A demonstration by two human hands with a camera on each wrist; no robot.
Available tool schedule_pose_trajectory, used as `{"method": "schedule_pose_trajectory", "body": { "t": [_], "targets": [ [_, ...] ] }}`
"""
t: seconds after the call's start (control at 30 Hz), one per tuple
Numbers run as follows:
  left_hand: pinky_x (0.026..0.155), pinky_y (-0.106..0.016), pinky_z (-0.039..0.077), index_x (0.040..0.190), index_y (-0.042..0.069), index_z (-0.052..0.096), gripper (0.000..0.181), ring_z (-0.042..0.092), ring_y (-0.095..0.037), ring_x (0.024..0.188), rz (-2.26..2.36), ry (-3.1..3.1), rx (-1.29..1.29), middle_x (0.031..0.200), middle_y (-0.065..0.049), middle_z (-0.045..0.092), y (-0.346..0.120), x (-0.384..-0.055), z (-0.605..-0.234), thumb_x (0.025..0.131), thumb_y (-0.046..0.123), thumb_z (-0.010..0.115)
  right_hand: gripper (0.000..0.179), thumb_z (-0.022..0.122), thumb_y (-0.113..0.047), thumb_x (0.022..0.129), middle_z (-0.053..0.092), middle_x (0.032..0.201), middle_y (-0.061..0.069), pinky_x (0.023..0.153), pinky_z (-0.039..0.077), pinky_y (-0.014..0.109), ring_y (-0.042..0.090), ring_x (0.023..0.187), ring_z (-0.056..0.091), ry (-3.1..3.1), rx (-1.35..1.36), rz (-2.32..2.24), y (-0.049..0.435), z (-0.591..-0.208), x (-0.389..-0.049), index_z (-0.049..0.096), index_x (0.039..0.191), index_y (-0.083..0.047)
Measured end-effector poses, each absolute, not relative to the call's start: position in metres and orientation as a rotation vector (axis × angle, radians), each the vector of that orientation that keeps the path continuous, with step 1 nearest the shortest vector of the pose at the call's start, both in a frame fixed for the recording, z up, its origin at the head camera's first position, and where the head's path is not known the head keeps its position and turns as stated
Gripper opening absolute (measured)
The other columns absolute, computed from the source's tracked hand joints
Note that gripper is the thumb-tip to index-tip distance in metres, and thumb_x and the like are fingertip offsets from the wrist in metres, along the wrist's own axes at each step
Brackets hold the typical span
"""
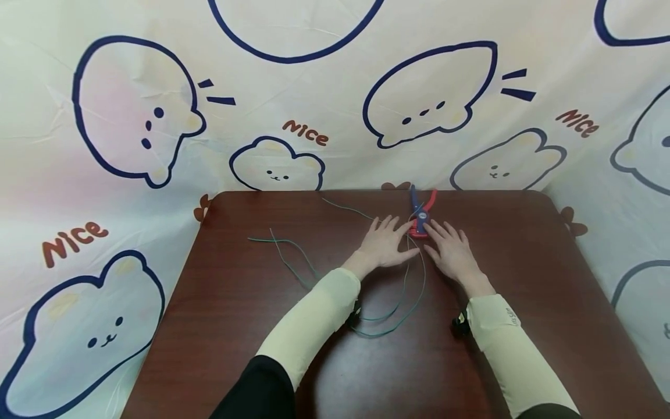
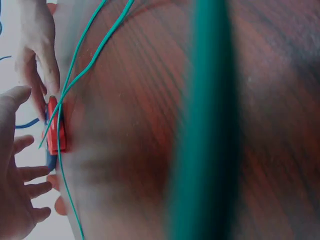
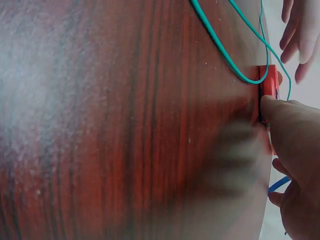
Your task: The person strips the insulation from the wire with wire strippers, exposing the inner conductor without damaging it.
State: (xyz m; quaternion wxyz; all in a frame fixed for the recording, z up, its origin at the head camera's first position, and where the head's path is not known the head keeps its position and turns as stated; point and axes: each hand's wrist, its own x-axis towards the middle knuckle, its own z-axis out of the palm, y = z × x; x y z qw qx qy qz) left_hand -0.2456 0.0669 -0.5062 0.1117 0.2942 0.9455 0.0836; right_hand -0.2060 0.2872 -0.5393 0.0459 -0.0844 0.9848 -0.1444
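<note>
Near the table's far edge lies a wire stripper [image 1: 421, 216] with one blue and one red handle pointing away. My left hand [image 1: 384, 244] is spread low over the table on its left side, fingers straight. On the other side my right hand [image 1: 452, 253] reaches toward it with extended fingers. Whether either hand touches the tool is hard to tell. A thin green wire [image 1: 423, 291] runs from the tool toward me and curves under my left forearm. In the left wrist view a blurred green wire [image 2: 207, 120] crosses close to the camera.
More green wire [image 1: 303, 254] emerges left of my left forearm, its two ends crossing on the brown table [image 1: 235, 314]. Another stretch of wire [image 1: 345, 207] lies beyond my left hand. A printed cloth [image 1: 345, 105] hangs right behind the table.
</note>
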Motion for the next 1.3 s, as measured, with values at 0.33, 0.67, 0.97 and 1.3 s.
{"method": "schedule_pose_trajectory", "body": {
  "t": [0.33,0.67,0.97,1.3],
  "targets": [
    [0.141,-0.053,0.017,0.177,0.033,0.024,0.082,0.022,-0.029,0.173,0.187,2.73,0.837,0.183,-0.008,0.028,0.077,-0.242,-0.523,0.108,0.073,0.044,0.065,0.057,-0.027,0.115,0.035,0.179,0.019,0.13,0.02,0.078,0.05,0.165,0.028,3.021,-0.272,-0.421,0.287,-0.545,-0.203,0.034,0.173,-0.01],
    [0.141,-0.056,0.015,0.177,0.035,0.023,0.082,0.019,-0.029,0.174,0.208,2.735,0.868,0.184,-0.003,0.028,0.075,-0.238,-0.53,0.108,0.074,0.044,0.064,0.066,-0.022,0.111,0.041,0.175,0.02,0.129,0.026,0.076,0.05,0.162,0.034,3.097,-0.316,-0.446,0.287,-0.548,-0.196,0.042,0.169,-0.007],
    [0.14,-0.058,0.015,0.176,0.035,0.027,0.078,0.021,-0.028,0.173,0.146,2.742,0.953,0.182,-0.002,0.033,0.074,-0.226,-0.521,0.109,0.069,0.047,0.066,0.07,-0.023,0.109,0.042,0.175,0.021,0.129,0.025,0.077,0.05,0.162,0.035,3.12,-0.347,-0.464,0.293,-0.55,-0.18,0.045,0.168,-0.006],
    [0.14,-0.059,0.016,0.175,0.036,0.029,0.078,0.021,-0.025,0.173,0.088,2.74,1.037,0.18,0.0,0.037,0.075,-0.214,-0.523,0.108,0.073,0.046,0.072,0.078,-0.028,0.103,0.045,0.172,0.023,0.125,0.025,0.082,0.053,0.159,0.037,3.142,-0.353,-0.492,0.296,-0.549,-0.157,0.049,0.165,-0.004]
  ]
}}
